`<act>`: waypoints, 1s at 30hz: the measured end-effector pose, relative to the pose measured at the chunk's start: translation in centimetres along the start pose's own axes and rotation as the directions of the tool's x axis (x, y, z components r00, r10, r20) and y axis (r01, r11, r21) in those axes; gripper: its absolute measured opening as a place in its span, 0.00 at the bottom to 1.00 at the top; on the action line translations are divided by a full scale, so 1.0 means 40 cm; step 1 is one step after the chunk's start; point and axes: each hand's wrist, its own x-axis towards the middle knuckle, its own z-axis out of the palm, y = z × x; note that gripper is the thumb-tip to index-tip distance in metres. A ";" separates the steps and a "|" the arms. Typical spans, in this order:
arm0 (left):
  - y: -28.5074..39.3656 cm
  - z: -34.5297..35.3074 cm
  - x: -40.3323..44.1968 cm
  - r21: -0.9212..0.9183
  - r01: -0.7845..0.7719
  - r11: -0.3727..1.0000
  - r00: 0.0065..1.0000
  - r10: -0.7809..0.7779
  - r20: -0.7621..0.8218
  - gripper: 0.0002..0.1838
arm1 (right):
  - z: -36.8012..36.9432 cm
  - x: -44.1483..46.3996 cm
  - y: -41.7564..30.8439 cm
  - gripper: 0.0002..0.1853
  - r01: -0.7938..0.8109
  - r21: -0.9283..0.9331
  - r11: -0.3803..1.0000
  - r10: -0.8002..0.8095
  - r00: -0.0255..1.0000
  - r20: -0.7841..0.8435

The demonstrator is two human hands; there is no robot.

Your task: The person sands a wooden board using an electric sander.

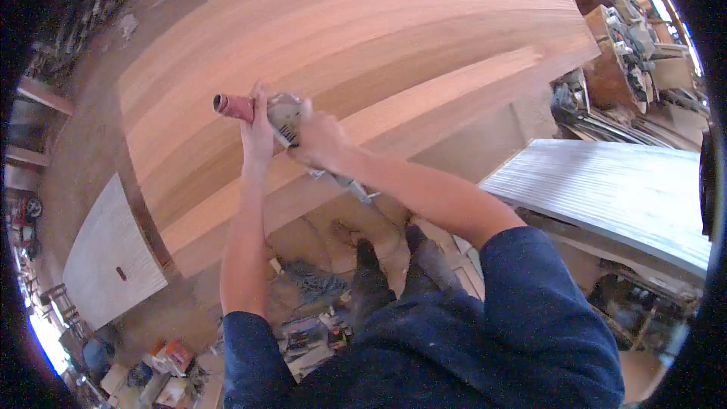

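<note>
Above a wide wooden panel [363, 53] with long grain bands, both my hands are on a grey hand-held power tool [285, 117]. My left hand [258, 125] is closed where the tool's body meets a reddish cylinder [240, 108]. That cylinder has a dark open end and looks like rolled sandpaper; how it joins the tool is hidden by my fingers. Somewhat blurred, my right hand [319, 135] grips the body from the other side. Below my right wrist, the tool's narrow rear end [357, 188] sticks out toward me.
A pale ribbed panel [613, 193] lies on a support at my right. On the left is a smaller whitish board [113, 257] with a slot. Cluttered boxes [617, 53] stand at the far right. A tangled cord [310, 280] and tools lie near my feet.
</note>
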 end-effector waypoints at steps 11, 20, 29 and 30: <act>0.040 -0.638 -0.105 0.480 0.295 0.826 0.866 -0.017 -0.501 0.24 | 0.435 0.013 -0.502 0.39 0.375 0.116 0.920 -0.390 0.904 0.172; -0.052 -0.833 -0.299 0.164 0.331 0.929 0.773 -0.168 -0.612 0.19 | 0.560 -0.177 -0.517 0.54 0.240 0.406 0.882 -0.370 0.886 0.281; -0.045 -0.306 -0.206 0.243 0.291 0.925 0.867 -0.148 -0.476 0.18 | 0.358 -0.159 -0.119 0.59 0.208 0.544 0.813 -0.282 0.958 0.056; -0.042 -0.246 -0.187 0.248 0.258 0.934 0.886 -0.126 -0.446 0.18 | 0.330 -0.143 -0.075 0.59 0.191 0.551 0.812 -0.266 0.962 0.059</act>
